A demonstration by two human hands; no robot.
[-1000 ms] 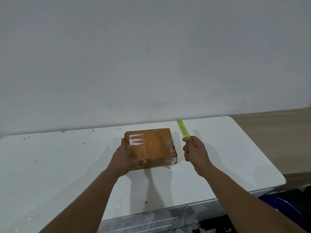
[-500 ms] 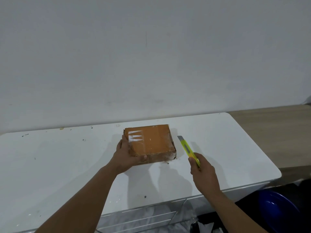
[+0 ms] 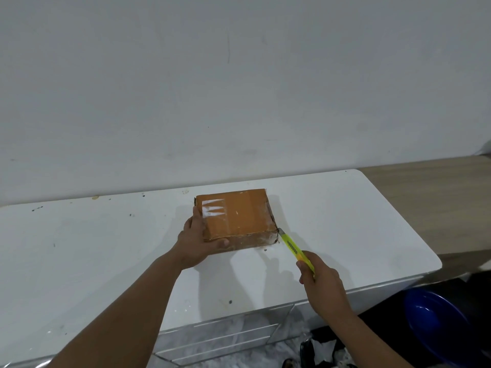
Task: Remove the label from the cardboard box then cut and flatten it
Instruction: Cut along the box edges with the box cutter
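A flat brown cardboard box [image 3: 239, 216] lies on the white table [image 3: 345, 221], with white label remnants [image 3: 212, 207] near its far left corner. My left hand [image 3: 198, 241] grips the box's near left corner, thumb along the front face. My right hand [image 3: 322, 280] holds a yellow utility knife [image 3: 295, 251] by its handle. The knife's blade tip touches the box's near right corner.
A white wall rises right behind the table. A blue plastic basin [image 3: 435, 325] sits on the floor at the lower right, beside the table's right end. Wooden flooring [image 3: 430, 203] shows at the right. Drawers [image 3: 225, 338] front the table below its near edge.
My right hand has drawn back toward me and lowered the knife from beside the box's far right side to its near right corner. The left hand stays on the box.
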